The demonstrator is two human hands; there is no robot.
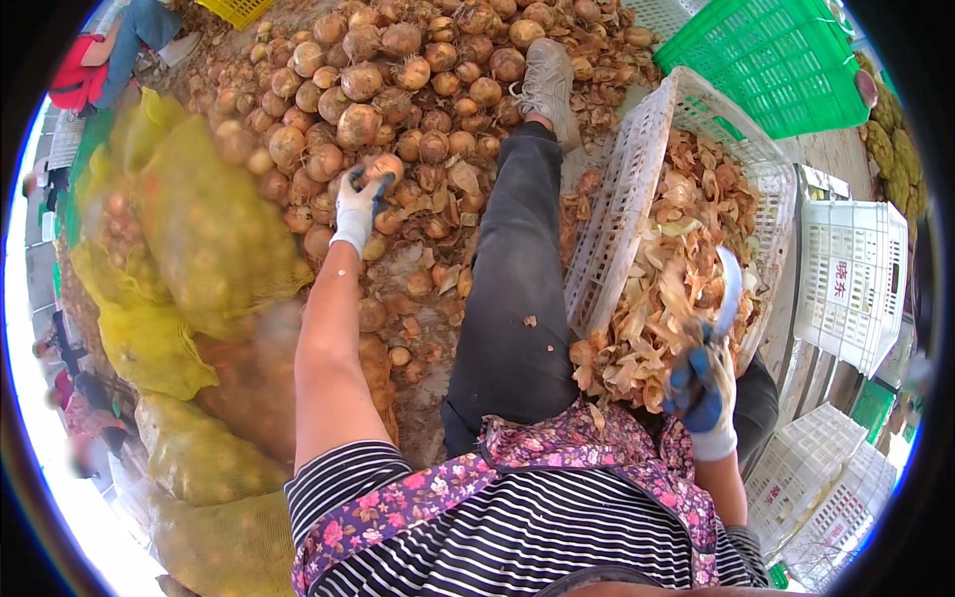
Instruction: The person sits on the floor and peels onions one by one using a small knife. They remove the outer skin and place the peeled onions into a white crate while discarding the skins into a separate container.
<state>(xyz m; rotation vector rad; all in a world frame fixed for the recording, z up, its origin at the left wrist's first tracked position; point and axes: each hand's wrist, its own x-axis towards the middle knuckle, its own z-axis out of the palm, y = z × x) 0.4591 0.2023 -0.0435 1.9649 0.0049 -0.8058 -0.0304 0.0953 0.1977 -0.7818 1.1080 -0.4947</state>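
My left hand (357,207), in a white work glove with dark fingertips, has its fingers around a brown onion (386,169) at the near edge of an onion heap (358,82). In my right hand (700,392), gloved in white and blue, is a small knife with a curved blade (730,287) pointing up and away from me. This hand is over the near end of a white plastic crate (623,224), which is full of dry onion skins (671,313). Some skins beside the blade are blurred. The fingers hide most of the knife's handle.
Yellow mesh sacks (209,231) of onions line my left side. My outstretched leg (515,298) lies between heap and crate. A green crate (768,63) stands beyond, with white crates (850,283) farther right. Another person (112,56) is at the upper left.
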